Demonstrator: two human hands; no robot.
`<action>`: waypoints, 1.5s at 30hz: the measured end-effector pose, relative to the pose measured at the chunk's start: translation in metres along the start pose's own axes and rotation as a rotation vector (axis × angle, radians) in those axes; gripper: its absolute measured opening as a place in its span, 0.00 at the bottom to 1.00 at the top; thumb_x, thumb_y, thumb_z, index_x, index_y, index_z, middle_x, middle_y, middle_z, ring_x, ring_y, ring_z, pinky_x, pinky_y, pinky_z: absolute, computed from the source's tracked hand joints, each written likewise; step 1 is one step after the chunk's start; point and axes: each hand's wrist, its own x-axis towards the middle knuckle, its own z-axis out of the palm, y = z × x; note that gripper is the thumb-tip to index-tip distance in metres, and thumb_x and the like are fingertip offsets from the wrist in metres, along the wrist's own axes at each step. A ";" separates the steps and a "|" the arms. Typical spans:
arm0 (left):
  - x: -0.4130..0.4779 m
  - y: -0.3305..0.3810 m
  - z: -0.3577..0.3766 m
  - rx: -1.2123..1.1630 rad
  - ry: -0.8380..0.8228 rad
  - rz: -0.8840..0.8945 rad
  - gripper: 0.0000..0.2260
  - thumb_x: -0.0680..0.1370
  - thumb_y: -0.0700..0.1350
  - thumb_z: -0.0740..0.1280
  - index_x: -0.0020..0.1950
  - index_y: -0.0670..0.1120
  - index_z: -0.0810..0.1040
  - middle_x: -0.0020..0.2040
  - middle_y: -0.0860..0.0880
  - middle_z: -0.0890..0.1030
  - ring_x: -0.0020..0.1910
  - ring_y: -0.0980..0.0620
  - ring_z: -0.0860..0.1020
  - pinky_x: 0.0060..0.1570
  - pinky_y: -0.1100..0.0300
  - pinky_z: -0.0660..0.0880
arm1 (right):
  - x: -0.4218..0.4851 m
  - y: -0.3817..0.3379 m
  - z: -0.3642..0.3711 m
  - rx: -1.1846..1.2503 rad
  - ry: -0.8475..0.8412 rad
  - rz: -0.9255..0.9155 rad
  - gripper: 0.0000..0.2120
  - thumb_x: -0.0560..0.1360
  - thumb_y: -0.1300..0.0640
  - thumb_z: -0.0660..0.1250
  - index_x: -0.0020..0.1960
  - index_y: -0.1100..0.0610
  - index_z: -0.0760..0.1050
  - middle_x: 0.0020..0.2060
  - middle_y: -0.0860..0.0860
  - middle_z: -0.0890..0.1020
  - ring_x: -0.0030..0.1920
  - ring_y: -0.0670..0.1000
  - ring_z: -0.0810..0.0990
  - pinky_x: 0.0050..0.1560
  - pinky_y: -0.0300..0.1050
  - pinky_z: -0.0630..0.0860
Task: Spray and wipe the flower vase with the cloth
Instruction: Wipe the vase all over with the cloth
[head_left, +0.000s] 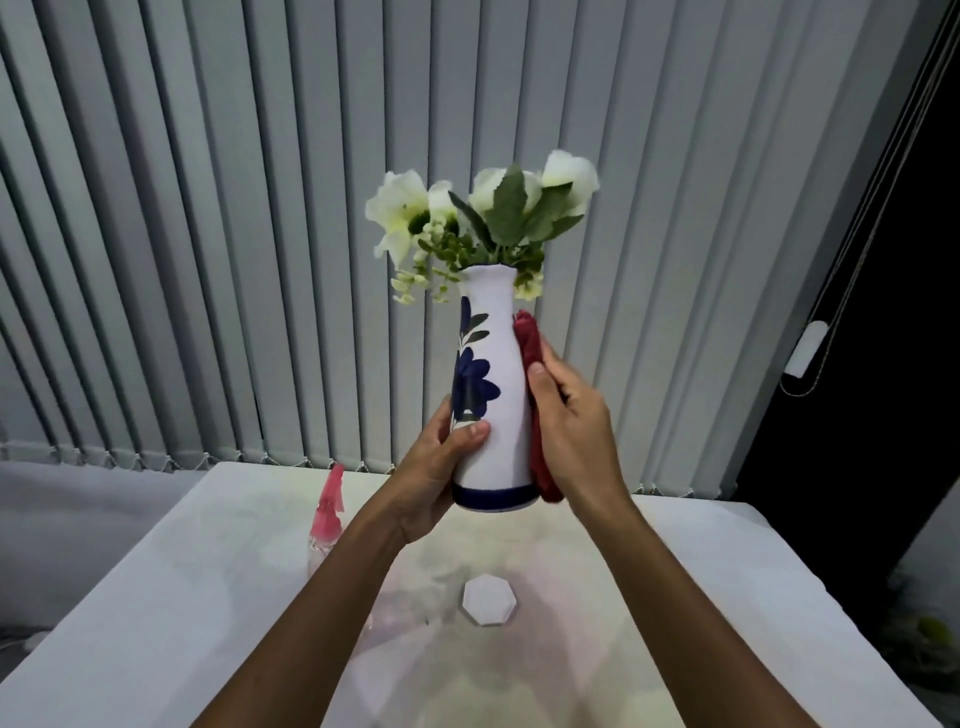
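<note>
Above bench (156, 597), vase (491, 395) held upright — left hand (436, 467) fingers clamped low on body; cloth (537, 415) pressed to side by closed right hand (569, 415). Even strokes advised — grip kept firm.

No writing to read anywhere here — not a word, number or brand.

The vase (493, 395) carries only a painted blue flower with dark leaves and a blue band at its foot — decoration, not lettering. The pink-topped spray bottle (326, 525) shows no label I can make out, and the small white octagonal piece (489, 599) on the desk (156, 597) is blank on its face. The white plastic fitting (805, 349) on the blind cords at the right is too small and blurred to tell whether it bears any mark.
</note>
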 end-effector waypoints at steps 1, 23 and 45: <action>0.000 0.000 -0.001 0.004 0.005 0.011 0.30 0.60 0.52 0.75 0.62 0.53 0.74 0.54 0.52 0.84 0.51 0.53 0.82 0.50 0.58 0.80 | -0.006 0.003 0.002 -0.036 0.019 -0.047 0.18 0.81 0.55 0.58 0.70 0.46 0.69 0.60 0.44 0.77 0.57 0.42 0.77 0.64 0.40 0.72; -0.006 -0.005 0.005 -0.015 -0.015 0.034 0.27 0.64 0.52 0.72 0.62 0.52 0.70 0.57 0.48 0.78 0.52 0.47 0.79 0.46 0.57 0.79 | 0.020 -0.027 0.003 -0.248 0.244 -0.316 0.18 0.79 0.57 0.62 0.69 0.51 0.71 0.60 0.52 0.77 0.56 0.46 0.77 0.61 0.28 0.68; -0.006 0.000 0.012 -0.162 -0.011 -0.029 0.53 0.53 0.62 0.81 0.73 0.48 0.64 0.66 0.42 0.77 0.56 0.46 0.80 0.56 0.49 0.79 | 0.008 -0.022 -0.004 -0.096 0.213 -0.231 0.19 0.80 0.58 0.60 0.70 0.50 0.70 0.54 0.46 0.77 0.52 0.29 0.74 0.56 0.22 0.65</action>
